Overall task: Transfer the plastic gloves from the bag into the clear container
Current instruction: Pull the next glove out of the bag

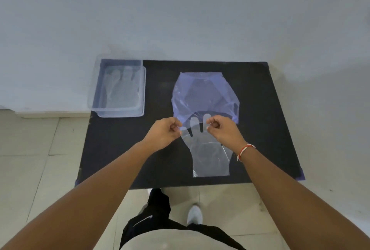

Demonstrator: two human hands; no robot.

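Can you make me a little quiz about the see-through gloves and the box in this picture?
1. True or false: the clear container already has a glove inside it.
2. Where does the container sit? A) far left corner of the black mat B) near right corner C) on the floor
3. Fill in: the glove on the mat has its fingers pointing toward the purple ____.

Key
1. True. A pale glove shape shows through the container.
2. A
3. bag. The left hand and right hand each pinch near that glove's fingertips.
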